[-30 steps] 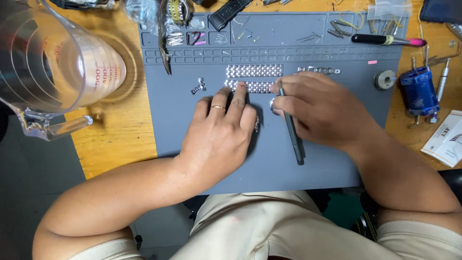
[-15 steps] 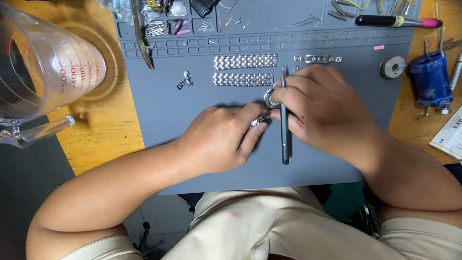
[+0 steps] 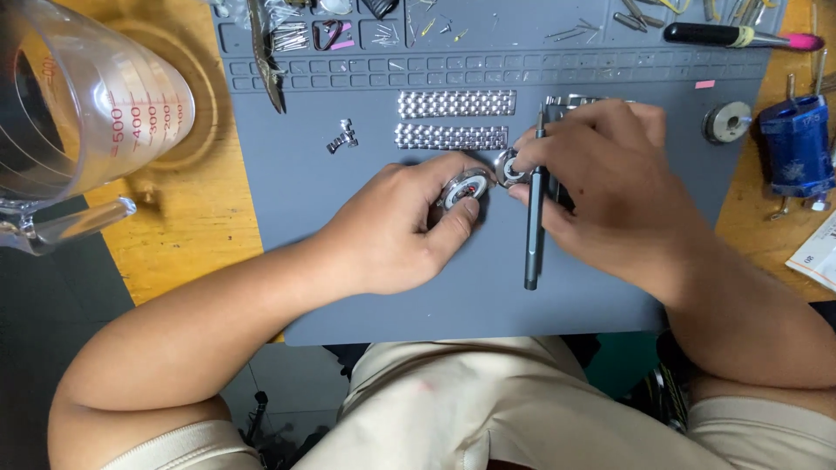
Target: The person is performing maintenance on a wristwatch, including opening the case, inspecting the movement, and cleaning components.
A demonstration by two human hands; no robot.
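My left hand (image 3: 403,228) pinches a round silver watch case (image 3: 463,189) between thumb and fingers, just above the grey work mat (image 3: 348,261). My right hand (image 3: 610,187) holds a small round silver case back (image 3: 510,167) at its fingertips, right beside the watch case, and also grips a dark slim screwdriver (image 3: 532,235) that points toward me. Two silver bracelet strips (image 3: 455,104) lie flat on the mat just beyond both hands.
A clear measuring jug (image 3: 78,113) stands at the left on the wooden table. A small metal link piece (image 3: 343,137), tweezers (image 3: 264,61), a black-handled tool (image 3: 731,36), a round metal die (image 3: 727,121) and a blue tool (image 3: 794,146) lie around the mat's far edge and right side.
My hands have drawn apart: the left now lifts the watch case into view and the right holds the separated round back. The view has also shifted lower on the mat.
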